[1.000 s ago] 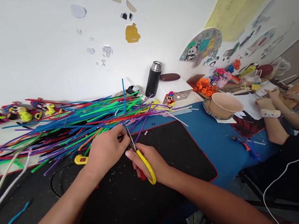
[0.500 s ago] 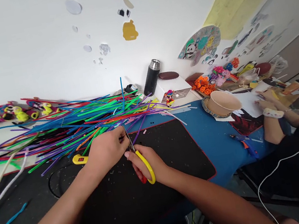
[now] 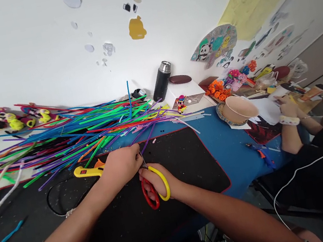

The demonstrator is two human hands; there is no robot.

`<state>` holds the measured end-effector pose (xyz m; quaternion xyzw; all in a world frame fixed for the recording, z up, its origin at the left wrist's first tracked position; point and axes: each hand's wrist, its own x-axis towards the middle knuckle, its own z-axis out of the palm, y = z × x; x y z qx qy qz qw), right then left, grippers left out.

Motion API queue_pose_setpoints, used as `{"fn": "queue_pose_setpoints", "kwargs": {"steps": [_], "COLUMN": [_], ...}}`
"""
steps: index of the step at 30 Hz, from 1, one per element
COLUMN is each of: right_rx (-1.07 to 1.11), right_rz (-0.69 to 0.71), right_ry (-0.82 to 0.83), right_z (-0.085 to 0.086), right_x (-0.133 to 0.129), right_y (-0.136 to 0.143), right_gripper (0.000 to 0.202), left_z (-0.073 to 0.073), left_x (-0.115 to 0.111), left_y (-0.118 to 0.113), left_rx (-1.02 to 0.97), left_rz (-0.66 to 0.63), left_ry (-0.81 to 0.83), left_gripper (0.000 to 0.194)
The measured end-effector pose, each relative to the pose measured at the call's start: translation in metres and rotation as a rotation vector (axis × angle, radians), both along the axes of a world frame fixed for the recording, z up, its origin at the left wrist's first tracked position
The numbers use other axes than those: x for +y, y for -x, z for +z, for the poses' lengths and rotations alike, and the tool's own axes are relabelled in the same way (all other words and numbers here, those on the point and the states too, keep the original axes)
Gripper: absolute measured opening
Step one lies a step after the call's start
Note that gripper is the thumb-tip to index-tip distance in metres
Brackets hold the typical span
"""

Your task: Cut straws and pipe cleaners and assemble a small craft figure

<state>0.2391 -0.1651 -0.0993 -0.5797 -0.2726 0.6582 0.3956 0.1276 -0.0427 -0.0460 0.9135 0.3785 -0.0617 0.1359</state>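
My right hand (image 3: 159, 183) grips a pair of scissors (image 3: 163, 179) with one yellow and one red handle loop. The blades point up and away, toward the fingers of my left hand (image 3: 124, 163). My left hand is pinched closed at the blade tips; whatever it holds is too small and hidden to make out. Both hands are above a black mat (image 3: 184, 163). Just beyond them lies a big heap of coloured pipe cleaners (image 3: 87, 127). A yellow glue gun (image 3: 87, 171) rests to the left of my left hand.
A black thermos (image 3: 162, 82) stands by a white box (image 3: 185, 90) against the wall. A small figure (image 3: 181, 104) is before the box. Farther right are a beige bowl (image 3: 237, 109), a blue glue gun (image 3: 265, 155) and a co-worker's hands (image 3: 289, 109).
The scissor handles have spread wider, so the red loop shows more. My left hand has shifted slightly to the right and down. The co-worker's hands have moved too.
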Motion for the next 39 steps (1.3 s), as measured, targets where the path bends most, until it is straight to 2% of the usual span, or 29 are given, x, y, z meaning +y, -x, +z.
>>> {"fn": "queue_pose_setpoints", "kwargs": {"steps": [14, 31, 39], "right_rx": [0.048, 0.043, 0.039], "right_rz": [0.044, 0.078, 0.078], "right_ry": [0.115, 0.179, 0.185], "right_z": [-0.002, 0.0, 0.002], "right_x": [0.007, 0.012, 0.013], "right_y": [-0.002, -0.004, -0.004], "right_gripper": [0.016, 0.011, 0.014], "left_z": [-0.009, -0.018, -0.015], "left_x": [0.006, 0.009, 0.008], "left_y": [0.0, 0.001, 0.0], "left_rx": [0.054, 0.053, 0.071], "left_rz": [-0.025, -0.032, -0.038], "left_ry": [0.033, 0.017, 0.013], "left_gripper": [0.026, 0.027, 0.029]}}
